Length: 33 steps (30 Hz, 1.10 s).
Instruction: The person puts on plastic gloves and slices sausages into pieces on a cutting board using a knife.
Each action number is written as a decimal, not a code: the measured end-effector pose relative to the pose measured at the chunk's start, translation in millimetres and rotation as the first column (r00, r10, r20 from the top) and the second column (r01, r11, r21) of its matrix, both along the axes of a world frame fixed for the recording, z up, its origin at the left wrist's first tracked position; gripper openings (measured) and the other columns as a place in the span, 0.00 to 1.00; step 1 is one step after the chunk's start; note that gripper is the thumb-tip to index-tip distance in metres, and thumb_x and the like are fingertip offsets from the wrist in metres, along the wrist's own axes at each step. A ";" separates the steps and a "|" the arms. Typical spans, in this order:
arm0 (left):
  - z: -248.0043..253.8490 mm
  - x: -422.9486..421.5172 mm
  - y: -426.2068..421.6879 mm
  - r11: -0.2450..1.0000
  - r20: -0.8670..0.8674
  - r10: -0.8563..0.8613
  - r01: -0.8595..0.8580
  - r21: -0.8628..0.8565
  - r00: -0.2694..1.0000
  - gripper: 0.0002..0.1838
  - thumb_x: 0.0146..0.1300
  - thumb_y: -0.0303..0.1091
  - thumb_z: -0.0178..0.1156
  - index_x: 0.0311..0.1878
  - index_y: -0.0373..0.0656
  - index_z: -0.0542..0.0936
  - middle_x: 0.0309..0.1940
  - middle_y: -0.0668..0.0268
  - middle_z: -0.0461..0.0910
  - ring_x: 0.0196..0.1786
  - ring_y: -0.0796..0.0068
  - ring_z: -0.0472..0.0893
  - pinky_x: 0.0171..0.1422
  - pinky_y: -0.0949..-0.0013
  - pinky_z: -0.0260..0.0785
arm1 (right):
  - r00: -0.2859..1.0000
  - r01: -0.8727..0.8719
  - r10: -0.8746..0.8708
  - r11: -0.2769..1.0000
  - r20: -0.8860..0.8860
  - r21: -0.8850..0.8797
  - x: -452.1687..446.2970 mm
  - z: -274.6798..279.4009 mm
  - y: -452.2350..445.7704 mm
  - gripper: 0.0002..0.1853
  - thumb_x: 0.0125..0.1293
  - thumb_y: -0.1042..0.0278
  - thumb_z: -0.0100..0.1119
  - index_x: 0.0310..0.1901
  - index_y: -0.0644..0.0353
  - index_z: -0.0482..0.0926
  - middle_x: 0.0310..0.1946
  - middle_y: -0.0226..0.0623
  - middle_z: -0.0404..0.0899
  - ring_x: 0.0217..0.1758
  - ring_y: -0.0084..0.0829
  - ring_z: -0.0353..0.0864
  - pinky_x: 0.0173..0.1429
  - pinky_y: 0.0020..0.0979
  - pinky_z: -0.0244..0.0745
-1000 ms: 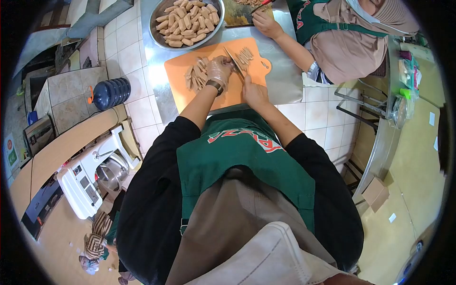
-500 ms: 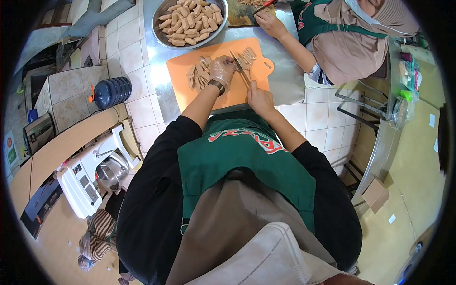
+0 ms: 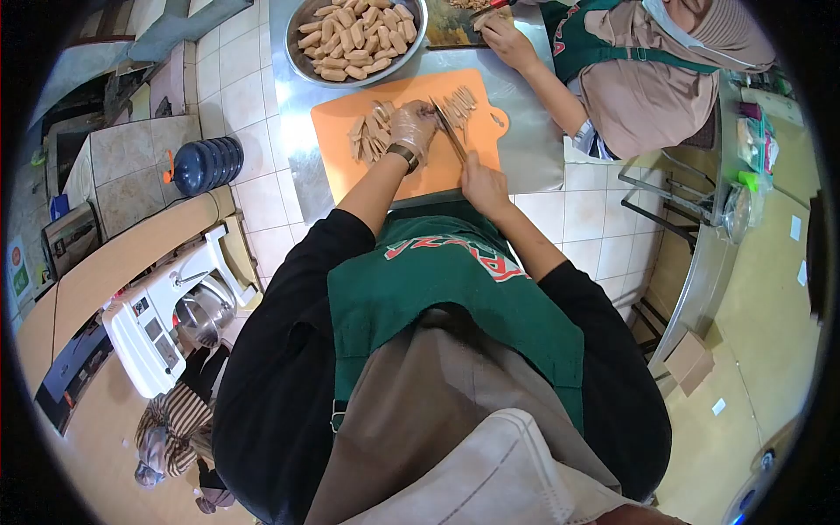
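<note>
Shiny metal table (image 3: 535, 166) | orange board (image 3: 486, 150) | plastic-gloved left hand (image 3: 412, 129) | right hand (image 3: 484, 185) holding knife (image 3: 450, 132)

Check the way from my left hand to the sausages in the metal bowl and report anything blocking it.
Nothing visible blocks the left hand; only the near rim of the bowl must be cleared to reach the sausages. The knife lies off to the right.
</note>
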<state>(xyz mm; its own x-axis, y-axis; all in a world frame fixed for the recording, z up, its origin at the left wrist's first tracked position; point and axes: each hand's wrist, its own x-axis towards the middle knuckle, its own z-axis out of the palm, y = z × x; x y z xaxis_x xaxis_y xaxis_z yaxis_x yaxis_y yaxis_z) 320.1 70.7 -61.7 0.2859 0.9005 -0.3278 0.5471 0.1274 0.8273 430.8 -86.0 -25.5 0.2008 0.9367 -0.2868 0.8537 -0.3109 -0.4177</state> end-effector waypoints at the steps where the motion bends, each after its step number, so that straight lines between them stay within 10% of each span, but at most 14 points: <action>1: -2.2 -0.2 -0.9 1.000 0.001 -0.005 0.005 0.019 1.000 0.11 0.50 0.26 0.64 0.38 0.33 0.82 0.27 0.60 0.84 0.26 0.75 0.83 0.32 0.74 0.76 | 1.000 -0.002 0.002 1.000 -0.018 -0.023 3.3 4.6 -5.9 0.11 0.66 0.64 0.45 0.42 0.63 0.63 0.19 0.53 0.78 0.24 0.53 0.80 0.30 0.52 0.73; 33: 17.1 1.8 -4.9 0.979 -0.167 0.040 -0.005 0.202 0.985 0.10 0.53 0.32 0.61 0.37 0.38 0.82 0.29 0.53 0.82 0.32 0.63 0.82 0.43 0.66 0.75 | 0.997 0.026 -0.033 0.996 -0.077 -0.087 -1.0 7.8 -17.5 0.11 0.67 0.61 0.45 0.43 0.61 0.64 0.21 0.54 0.78 0.25 0.56 0.79 0.32 0.55 0.72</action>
